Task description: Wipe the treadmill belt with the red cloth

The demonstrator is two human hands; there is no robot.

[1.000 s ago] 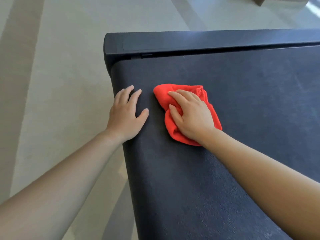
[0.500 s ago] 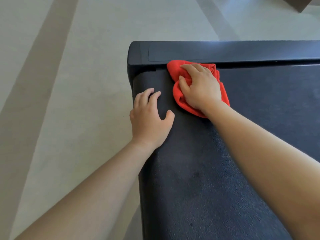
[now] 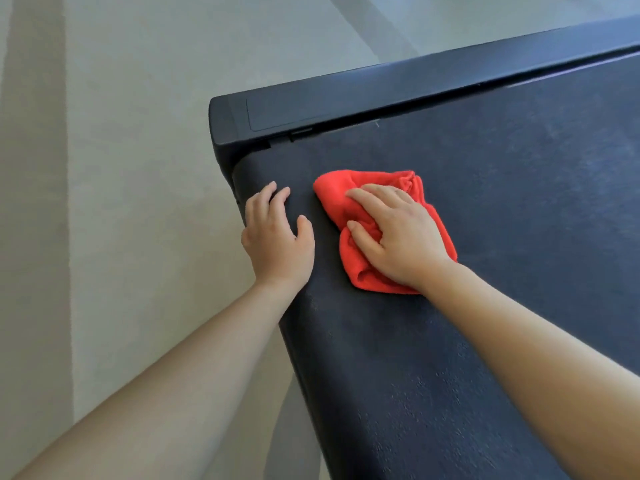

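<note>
The dark treadmill belt fills the right half of the head view. A bunched red cloth lies on it near the belt's far left corner. My right hand presses down on the cloth, fingers curled over it. My left hand rests flat on the belt's left edge just beside the cloth, fingers apart and holding nothing. Part of the cloth is hidden under my right hand.
A black end cover runs across the far end of the belt. Pale floor with darker stripes lies to the left and beyond the treadmill.
My right hand has pulled the red cloth back from the end cover towards me along the belt. My left hand stays on the belt's left edge.
</note>
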